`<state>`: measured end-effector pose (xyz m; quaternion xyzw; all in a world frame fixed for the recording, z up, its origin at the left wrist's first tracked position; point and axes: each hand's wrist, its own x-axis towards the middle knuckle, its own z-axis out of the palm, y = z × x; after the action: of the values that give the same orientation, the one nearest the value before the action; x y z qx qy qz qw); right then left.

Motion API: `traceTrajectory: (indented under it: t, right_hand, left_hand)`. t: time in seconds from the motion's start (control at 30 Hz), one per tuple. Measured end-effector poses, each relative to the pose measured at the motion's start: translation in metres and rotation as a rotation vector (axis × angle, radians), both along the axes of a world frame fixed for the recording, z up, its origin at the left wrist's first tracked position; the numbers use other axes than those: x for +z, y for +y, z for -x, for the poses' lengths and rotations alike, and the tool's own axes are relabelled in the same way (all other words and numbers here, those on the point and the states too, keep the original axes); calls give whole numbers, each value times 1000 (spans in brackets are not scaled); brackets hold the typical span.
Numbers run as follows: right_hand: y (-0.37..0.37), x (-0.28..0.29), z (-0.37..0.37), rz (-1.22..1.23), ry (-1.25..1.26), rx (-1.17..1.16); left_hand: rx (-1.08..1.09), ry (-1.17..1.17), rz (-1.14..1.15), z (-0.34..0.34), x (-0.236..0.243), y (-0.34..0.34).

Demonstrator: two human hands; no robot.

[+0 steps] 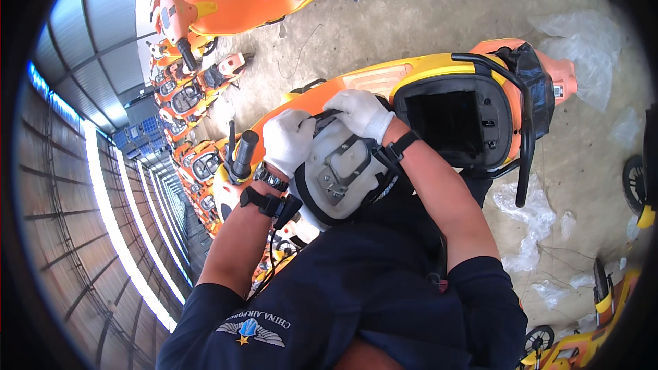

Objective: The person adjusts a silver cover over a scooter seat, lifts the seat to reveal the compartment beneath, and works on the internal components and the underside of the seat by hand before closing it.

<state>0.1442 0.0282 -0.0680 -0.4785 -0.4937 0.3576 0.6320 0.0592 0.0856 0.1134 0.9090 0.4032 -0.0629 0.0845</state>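
A person in a navy short-sleeved shirt [329, 281] looks down on a scooter seat turned underside up, with a pale grey plastic base [348, 146] and a thick black edge [322, 214]. It lies at the centre, between the shirt and an orange-and-yellow scooter body [336, 84]; what bears its weight underneath is hidden.

The white-gloved left hand [288, 140] closes curled fingers on the seat's far left rim. The white-gloved right hand [358, 114] bends over the far rim just beside it, fingertips down on the edge. Both appear to be gripping the seat—how firmly, I cannot tell, since the fingertips are partly hidden.

Working the rim well would likely mean letting one hand steady the seat while the other pinches a short stretch of edge at a time, pressing evenly so that it neither twists nor bunches. Smooth gloves can slip, so a full finger hold is safer than tips alone. The metal hinge plate [334, 190] at the near end is best kept off the clothing, and the thin black cable [273, 250] below the left wrist clear of the rim.

To the right stands an open, black-lined storage compartment [510, 120]; at left, a black rubber handlebar grip [245, 154]—near enough to knock an elbow or wrist.
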Motion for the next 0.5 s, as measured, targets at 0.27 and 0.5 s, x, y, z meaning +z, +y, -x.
traceTrajectory:
  t: [0.27,0.5]
  right_hand:
    - [43,7,13,171,16,210]
    - [64,18,3,263,-31,525]
  left_hand:
    - [116,296,16,-9,-9,1]
    - [173,275,98,0,-10,2]
